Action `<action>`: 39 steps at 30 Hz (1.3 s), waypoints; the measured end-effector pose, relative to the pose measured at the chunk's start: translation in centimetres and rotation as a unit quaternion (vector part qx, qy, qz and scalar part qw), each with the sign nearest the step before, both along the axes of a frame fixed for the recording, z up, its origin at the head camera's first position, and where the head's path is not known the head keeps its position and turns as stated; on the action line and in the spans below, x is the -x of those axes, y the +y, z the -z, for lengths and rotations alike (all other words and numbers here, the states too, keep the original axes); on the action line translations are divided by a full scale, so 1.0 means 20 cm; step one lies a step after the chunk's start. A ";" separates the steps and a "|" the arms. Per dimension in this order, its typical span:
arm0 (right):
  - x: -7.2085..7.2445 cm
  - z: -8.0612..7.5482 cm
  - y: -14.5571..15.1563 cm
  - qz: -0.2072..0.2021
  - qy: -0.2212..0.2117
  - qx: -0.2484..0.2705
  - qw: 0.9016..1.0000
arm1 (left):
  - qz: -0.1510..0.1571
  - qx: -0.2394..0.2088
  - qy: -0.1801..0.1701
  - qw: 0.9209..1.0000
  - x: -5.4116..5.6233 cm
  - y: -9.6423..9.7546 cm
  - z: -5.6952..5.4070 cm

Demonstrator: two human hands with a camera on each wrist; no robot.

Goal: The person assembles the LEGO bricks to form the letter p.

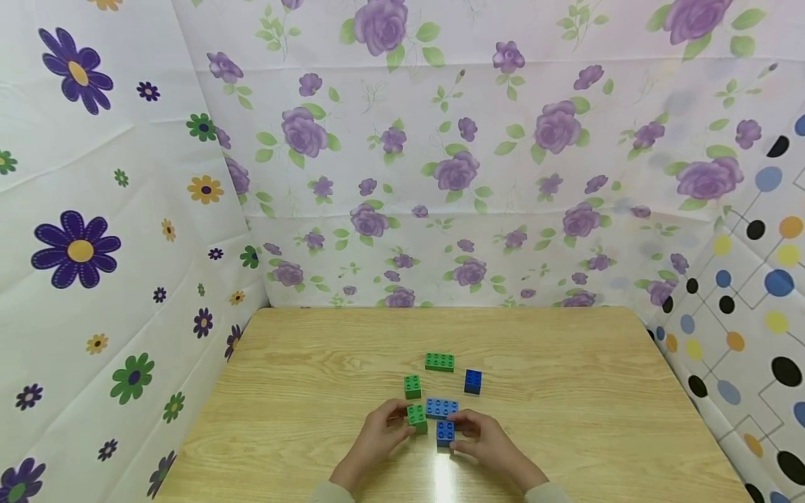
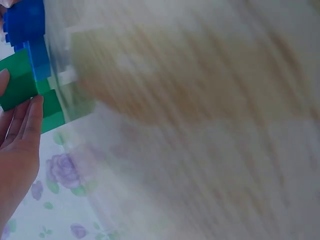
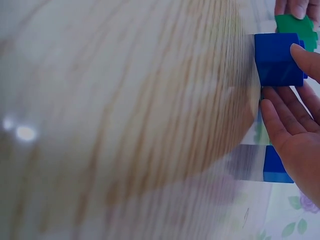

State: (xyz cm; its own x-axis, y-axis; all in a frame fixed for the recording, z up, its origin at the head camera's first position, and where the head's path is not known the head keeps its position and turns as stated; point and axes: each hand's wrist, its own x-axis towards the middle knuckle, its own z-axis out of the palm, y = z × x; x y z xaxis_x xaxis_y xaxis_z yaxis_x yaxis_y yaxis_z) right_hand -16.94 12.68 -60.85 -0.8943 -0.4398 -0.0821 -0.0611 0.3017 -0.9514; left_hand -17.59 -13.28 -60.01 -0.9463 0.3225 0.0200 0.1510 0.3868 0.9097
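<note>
My left hand (image 1: 382, 434) pinches a green toy building brick (image 1: 416, 417) between thumb and fingers. The same green brick (image 2: 19, 80) fills the left edge of the left wrist view. Opposite it, my right hand (image 1: 487, 436) grips a dark blue brick (image 1: 445, 433) by its sides, thumb on the near part. In the right wrist view this blue brick (image 3: 277, 59) sits close over the tabletop. Just beyond both hands lies a longer light blue brick (image 1: 442, 407), studs up. A narrow gap shows between the two held bricks.
Behind the left hand stands another small green brick (image 1: 411, 386). A long green brick (image 1: 439, 361) lies farthest back, with a second dark blue brick (image 1: 473, 381) to its right. Flowered cloth (image 1: 465, 272) hangs along the back edge of the glossy wooden table (image 1: 302, 391).
</note>
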 end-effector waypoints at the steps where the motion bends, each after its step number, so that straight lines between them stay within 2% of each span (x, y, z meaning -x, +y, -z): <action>1: 0.00 0.00 0.00 0.001 -0.001 0.001 1.000 | 0.001 -0.003 0.002 1.000 0.00 0.01 -0.01; 8: 0.00 0.00 0.01 0.003 -0.005 0.011 1.000 | 0.013 -0.044 -0.002 0.999 -0.01 0.06 -0.08; 14: 0.00 0.01 0.01 0.004 -0.003 0.012 1.000 | 0.029 -0.065 -0.005 0.997 -0.02 0.09 -0.11; 22: 0.01 0.04 0.02 0.004 0.000 0.020 1.000 | 0.064 -0.080 -0.004 0.995 -0.04 0.13 -0.09; 34: 0.01 0.05 0.02 -0.001 0.011 0.017 1.000 | 0.064 -0.092 -0.029 0.993 -0.04 0.17 -0.06; 39: 0.01 0.04 0.02 0.004 0.002 0.018 1.000 | 0.078 -0.092 -0.019 0.993 -0.04 0.17 -0.05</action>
State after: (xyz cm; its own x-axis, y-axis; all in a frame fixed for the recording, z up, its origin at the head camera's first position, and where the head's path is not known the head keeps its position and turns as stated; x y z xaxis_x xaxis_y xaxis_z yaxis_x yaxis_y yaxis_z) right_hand -17.16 13.01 -61.69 -0.8983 -0.4348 -0.0628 -0.0625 0.2679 -0.9614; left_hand -16.85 -9.98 -59.00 -0.8861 0.4598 0.0578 0.1612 0.1889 0.9687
